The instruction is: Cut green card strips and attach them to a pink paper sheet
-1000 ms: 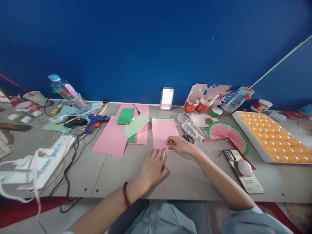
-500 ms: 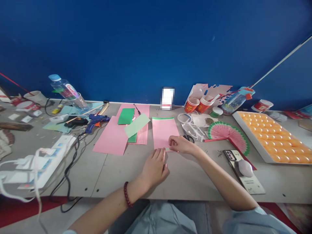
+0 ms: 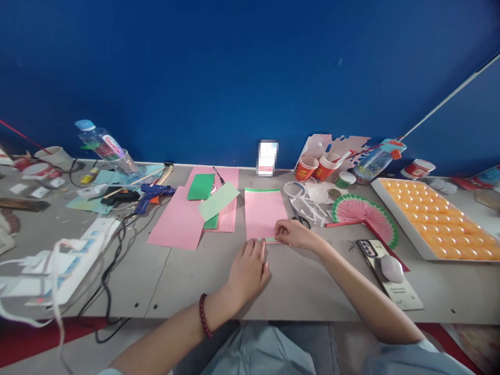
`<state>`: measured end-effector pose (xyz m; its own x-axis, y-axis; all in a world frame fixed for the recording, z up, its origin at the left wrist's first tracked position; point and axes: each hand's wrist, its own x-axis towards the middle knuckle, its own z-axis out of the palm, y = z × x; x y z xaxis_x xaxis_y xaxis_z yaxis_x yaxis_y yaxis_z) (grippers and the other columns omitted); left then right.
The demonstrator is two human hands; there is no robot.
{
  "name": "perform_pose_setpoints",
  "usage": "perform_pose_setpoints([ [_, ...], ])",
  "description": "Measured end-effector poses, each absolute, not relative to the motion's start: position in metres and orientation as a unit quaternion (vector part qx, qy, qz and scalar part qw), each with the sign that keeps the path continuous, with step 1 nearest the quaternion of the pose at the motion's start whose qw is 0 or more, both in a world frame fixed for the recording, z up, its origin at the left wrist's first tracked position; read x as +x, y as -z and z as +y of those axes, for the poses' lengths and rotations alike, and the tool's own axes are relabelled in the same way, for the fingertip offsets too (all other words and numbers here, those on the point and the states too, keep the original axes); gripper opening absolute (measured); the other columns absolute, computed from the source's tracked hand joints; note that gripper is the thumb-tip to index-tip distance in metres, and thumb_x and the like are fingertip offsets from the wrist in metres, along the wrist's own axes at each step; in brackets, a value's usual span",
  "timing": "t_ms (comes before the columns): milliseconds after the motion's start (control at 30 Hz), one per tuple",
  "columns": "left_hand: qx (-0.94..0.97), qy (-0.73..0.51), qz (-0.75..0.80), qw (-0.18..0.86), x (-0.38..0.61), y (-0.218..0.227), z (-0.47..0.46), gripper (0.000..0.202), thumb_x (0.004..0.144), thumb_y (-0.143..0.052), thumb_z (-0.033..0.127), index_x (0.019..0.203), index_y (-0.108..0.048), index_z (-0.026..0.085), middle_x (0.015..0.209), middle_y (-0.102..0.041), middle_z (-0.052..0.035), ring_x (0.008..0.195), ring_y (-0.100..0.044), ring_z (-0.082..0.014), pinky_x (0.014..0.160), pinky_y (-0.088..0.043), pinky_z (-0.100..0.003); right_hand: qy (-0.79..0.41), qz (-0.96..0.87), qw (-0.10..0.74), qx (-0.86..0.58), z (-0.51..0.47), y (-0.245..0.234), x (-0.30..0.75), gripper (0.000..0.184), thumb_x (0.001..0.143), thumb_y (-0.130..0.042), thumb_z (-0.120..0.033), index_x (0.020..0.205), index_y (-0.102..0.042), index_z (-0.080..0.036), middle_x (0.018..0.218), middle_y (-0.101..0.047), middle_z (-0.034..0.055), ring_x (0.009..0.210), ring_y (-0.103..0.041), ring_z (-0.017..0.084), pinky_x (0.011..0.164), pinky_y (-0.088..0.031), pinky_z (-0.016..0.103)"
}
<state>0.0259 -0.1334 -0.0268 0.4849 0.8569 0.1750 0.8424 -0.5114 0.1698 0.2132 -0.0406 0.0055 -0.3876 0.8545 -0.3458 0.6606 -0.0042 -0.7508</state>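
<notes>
Right hand (image 3: 292, 233) shifted rightward, pink sheet (image 3: 263, 213) ahead, touching both hands (image 3: 249, 271)

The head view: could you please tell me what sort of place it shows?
Probably a craft worktable. A pink sheet with green edging lies at the person's hands, a pink-and-green pleated fan lies to the right, and what looks like a blue glue gun to the left.

Left tabletop (image 3: 187, 281): open stretch between black cables (image 3: 104, 282) and left hand (image 3: 248, 268).
Between forearms (image 3: 355, 285): open room — left hand and right hand (image 3: 294, 233) obstruct its far end.
Sideways, right: scissors (image 3: 303, 222), white strips (image 3: 312, 209), then fan (image 3: 361, 214) — all obstacles.
</notes>
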Motion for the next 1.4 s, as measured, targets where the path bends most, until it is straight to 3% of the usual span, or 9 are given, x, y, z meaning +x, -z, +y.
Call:
perform_pose_setpoints([
  [333,0.868,-0.101,0.484,0.035,0.024,0.024,-0.133,0.055,0.086,-0.043,0.024,0.138,-0.041,0.005,0.128,-0.054,-0.0147,0.117,-0.042,-0.0294,0.097,-0.039,-0.042,-0.431,-0.712,0.109,-0.544,-0.045,-0.005,0.222,0.002,0.070,-0.054,-0.021,0.072,-0.053,-0.020,0.054,-0.055,-0.0050,0.051,-0.051,0.011,0.055,-0.038,0.023],
  [767,0.873,-0.109,0.472,0.063,0.020,0.017,-0.128,0.057,0.085,-0.045,0.026,0.139,-0.039,0.011,0.113,-0.057,-0.0114,0.107,-0.047,-0.0257,0.096,-0.038,-0.041,-0.429,-0.709,0.126,-0.545,-0.045,-0.003,0.224,0.004,0.068,-0.055,-0.021,0.071,-0.051,-0.021,0.052,-0.053,-0.0059,0.049,-0.049,0.011,0.054,-0.038,0.024],
  [1067,0.882,-0.102,0.455,0.067,0.025,0.021,-0.126,0.053,0.083,-0.041,0.018,0.134,-0.042,0.006,0.126,-0.052,-0.0154,0.117,-0.043,-0.0274,0.101,-0.037,-0.040,-0.422,-0.704,0.120,-0.558,-0.047,-0.006,0.225,0.004,0.068,-0.056,-0.021,0.068,-0.052,-0.021,0.054,-0.054,-0.0049,0.050,-0.049,0.011,0.055,-0.037,0.024],
  [1200,0.881,-0.094,0.455,0.085,0.025,0.017,-0.125,0.053,0.085,-0.042,0.021,0.136,-0.040,0.004,0.121,-0.055,-0.0148,0.112,-0.045,-0.0268,0.097,-0.040,-0.039,-0.430,-0.701,0.120,-0.556,-0.047,-0.007,0.226,0.004,0.069,-0.056,-0.022,0.069,-0.052,-0.020,0.055,-0.055,-0.0042,0.051,-0.050,0.011,0.054,-0.038,0.024],
  [1400,0.883,-0.087,0.455,0.079,0.026,0.012,-0.123,0.052,0.089,-0.043,0.029,0.137,-0.041,0.010,0.117,-0.057,-0.0123,0.107,-0.047,-0.0268,0.092,-0.041,-0.039,-0.440,-0.696,0.124,-0.553,-0.047,-0.007,0.228,0.006,0.068,-0.056,-0.024,0.071,-0.053,-0.020,0.055,-0.055,-0.0043,0.051,-0.050,0.012,0.052,-0.038,0.023],
])
